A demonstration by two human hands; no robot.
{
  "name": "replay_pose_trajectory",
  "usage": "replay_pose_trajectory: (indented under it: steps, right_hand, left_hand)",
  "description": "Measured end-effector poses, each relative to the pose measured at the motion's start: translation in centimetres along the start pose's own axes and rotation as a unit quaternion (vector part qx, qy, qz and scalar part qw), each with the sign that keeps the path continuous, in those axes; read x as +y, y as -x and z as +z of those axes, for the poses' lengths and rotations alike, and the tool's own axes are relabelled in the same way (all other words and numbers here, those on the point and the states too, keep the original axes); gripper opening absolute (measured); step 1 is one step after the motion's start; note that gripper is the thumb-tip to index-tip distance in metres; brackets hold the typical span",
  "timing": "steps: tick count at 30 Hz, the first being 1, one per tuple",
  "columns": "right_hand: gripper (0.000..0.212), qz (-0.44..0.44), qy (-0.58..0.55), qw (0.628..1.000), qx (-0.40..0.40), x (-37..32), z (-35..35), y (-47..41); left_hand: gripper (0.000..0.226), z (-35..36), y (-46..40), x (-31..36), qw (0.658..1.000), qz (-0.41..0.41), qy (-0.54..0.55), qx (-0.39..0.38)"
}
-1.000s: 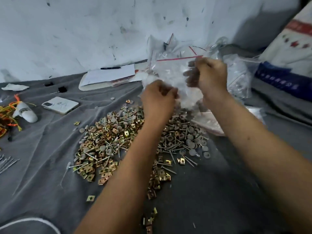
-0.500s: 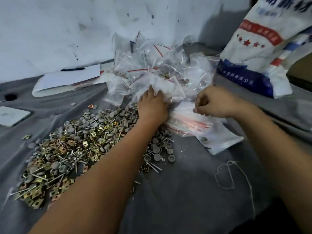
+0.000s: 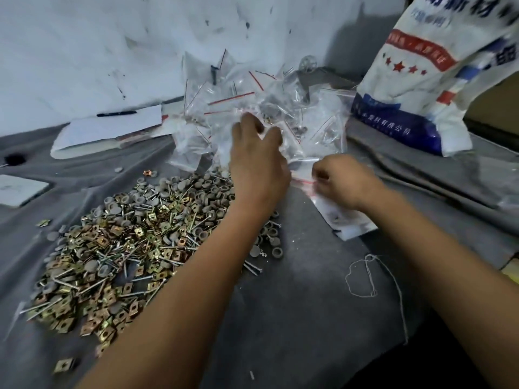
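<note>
Reaching hand: the left hand (image 3: 259, 167) stretches past the far edge of the hardware heap (image 3: 134, 234) into the pile of clear bags (image 3: 280, 105). Its fingers (image 3: 247, 122) are straight and slightly spread, tips touching the plastic, curled round nothing I can make out.
Pinching hand: the right hand (image 3: 341, 182) sits low, just right of the left. Its fingers are curled in, and thumb and fingertips nip the red-striped mouth of the flat zip bag (image 3: 349, 223).
Flat zip bag: lies on the grey cloth (image 3: 295, 318) under the right wrist, at the near foot of the pile of clear bags.
Pile of clear bags: heaped against the white wall, red seal strips showing, between the notepad (image 3: 112, 130) and the printed sack (image 3: 435, 80).
Hardware heap: brass square plates, grey round caps and nails, spread on the cloth left of the left forearm and partly beneath it.
Notepad: far left of the bags, a black pen (image 3: 116, 114) on top.
String loop (image 3: 365, 279): loose on the cloth between the two forearms.
</note>
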State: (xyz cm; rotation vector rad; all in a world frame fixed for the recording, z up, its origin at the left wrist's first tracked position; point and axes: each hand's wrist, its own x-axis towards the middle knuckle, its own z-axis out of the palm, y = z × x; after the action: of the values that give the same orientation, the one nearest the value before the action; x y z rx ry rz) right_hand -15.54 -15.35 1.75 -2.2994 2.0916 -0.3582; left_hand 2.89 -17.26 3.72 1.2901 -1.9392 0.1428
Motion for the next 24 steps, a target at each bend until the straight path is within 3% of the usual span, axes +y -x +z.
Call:
replay_pose_trajectory:
  steps: [2,5,9,12,17,21,24]
  right_hand:
    - [0.004,0.044,-0.059,0.996,0.045,1.3,-0.5,0.3]
    - [0.005,0.088,-0.166,0.978,0.086,2.4,-1.7,1.0]
    - [0.02,0.039,-0.195,0.977,-0.072,1.6,-2.5,2.3]
    - [0.031,0.013,-0.201,0.976,-0.086,0.7,-2.3,2.5]
    - [0.053,-0.02,-0.275,0.957,-0.087,-0.5,-2.9,2.8]
    - [0.049,-0.014,-0.343,0.939,0.011,-1.5,-4.4,2.6]
    - [0.033,-0.017,-0.404,0.914,0.036,-3.9,-5.1,2.2]
  left_hand:
    - [0.014,0.3,1.1,0.9,0.991,0.008,0.08,-0.105]
    - [0.024,1.5,2.8,1.5,0.968,-0.052,0.13,-0.21]
    - [0.031,2.0,3.3,1.4,0.927,-0.254,0.229,-0.153]
    - [0.007,1.7,2.3,1.7,0.848,-0.363,0.347,-0.168]
    - [0.019,1.2,1.6,0.7,0.829,-0.391,0.362,-0.169]
    - [0.013,-0.5,1.2,-0.5,0.804,-0.409,0.421,-0.096]
    - [0.02,-2.8,2.1,-0.7,0.782,-0.389,0.484,-0.048]
